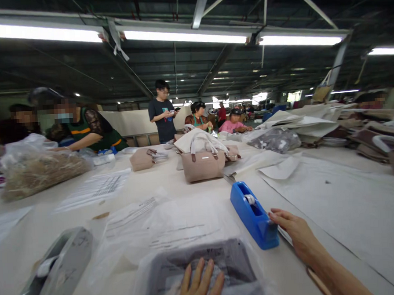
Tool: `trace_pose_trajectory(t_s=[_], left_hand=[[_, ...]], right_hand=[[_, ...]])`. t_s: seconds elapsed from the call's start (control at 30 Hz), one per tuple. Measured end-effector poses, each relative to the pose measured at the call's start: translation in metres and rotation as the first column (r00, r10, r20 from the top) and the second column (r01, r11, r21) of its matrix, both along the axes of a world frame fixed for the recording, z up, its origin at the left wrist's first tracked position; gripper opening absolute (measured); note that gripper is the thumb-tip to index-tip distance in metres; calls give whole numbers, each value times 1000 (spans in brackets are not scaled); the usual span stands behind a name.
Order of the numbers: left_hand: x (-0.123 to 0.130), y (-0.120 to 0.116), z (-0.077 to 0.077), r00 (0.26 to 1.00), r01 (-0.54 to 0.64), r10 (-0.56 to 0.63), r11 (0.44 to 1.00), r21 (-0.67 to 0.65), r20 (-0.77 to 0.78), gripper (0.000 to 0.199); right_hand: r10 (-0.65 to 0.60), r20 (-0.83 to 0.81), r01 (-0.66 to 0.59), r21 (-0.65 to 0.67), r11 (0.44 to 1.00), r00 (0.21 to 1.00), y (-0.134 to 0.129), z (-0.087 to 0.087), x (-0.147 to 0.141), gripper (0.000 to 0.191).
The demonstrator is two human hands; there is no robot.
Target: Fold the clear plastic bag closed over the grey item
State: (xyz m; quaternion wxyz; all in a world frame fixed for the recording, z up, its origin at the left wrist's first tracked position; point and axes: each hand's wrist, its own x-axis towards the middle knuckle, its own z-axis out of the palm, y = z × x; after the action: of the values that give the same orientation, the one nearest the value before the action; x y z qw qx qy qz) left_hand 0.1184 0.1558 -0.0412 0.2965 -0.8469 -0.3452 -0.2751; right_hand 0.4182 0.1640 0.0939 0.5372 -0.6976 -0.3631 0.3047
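Note:
My left hand lies with fingers spread on a dark grey item inside a clear plastic bag, at the bottom centre. To its right, my right hand reaches to the front end of a blue tape dispenser, its fingertips at the dispenser's edge. Whether those fingers pinch a piece of tape is too small to tell. A grey tape dispenser stands at the lower left. Printed text shows through the plastic above the dark item.
Beige handbags stand at the table's middle, beside a smaller pouch. A filled plastic bag lies at left, white sheets at right. Several people are beyond the table, one standing.

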Motion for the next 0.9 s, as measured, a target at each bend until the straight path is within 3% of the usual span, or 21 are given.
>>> trace_pose_trajectory(t_s=[0.1, 0.2, 0.3, 0.43, 0.6, 0.7, 0.77, 0.83, 0.9], left_hand=[[-7, 4, 10, 989, 98, -90, 993, 67, -118, 34], [-11, 6, 18, 970, 162, -135, 979, 124, -201, 37], [-10, 5, 22, 983, 105, -86, 989, 107, -163, 33], [-8, 3, 28, 972, 166, -143, 980, 111, -189, 44], [-7, -4, 37, 983, 145, -136, 987, 67, -125, 47], [-7, -17, 45, 986, 79, -97, 988, -130, -136, 50], [-6, -25, 54, 987, 27, -75, 947, -320, -140, 49], [-4, -29, 61, 990, 0, -68, 880, -476, -127, 48], [-2, -31, 66, 994, -6, -59, 819, -574, -95, 46]], right_hand=[[-39, -68, 41, 29, 999, 997, -30, -15, 2, 38], [-9, -157, 7, -13, 1000, 988, -47, -38, 1, 38], [24, -112, -27, -30, 999, 993, -44, -59, -4, 39], [26, 65, -26, -8, 1000, 998, -26, -68, -7, 36], [9, 270, 17, -94, 995, 963, -27, -62, -6, 26], [112, 312, -68, -149, 987, 943, -48, -51, -12, 29], [255, 320, -210, -169, 963, 913, -63, -36, -18, 31], [470, 351, -422, -207, 883, 810, -72, -16, -27, 29], [696, 384, -635, -292, 715, 607, -73, 3, -37, 28]])
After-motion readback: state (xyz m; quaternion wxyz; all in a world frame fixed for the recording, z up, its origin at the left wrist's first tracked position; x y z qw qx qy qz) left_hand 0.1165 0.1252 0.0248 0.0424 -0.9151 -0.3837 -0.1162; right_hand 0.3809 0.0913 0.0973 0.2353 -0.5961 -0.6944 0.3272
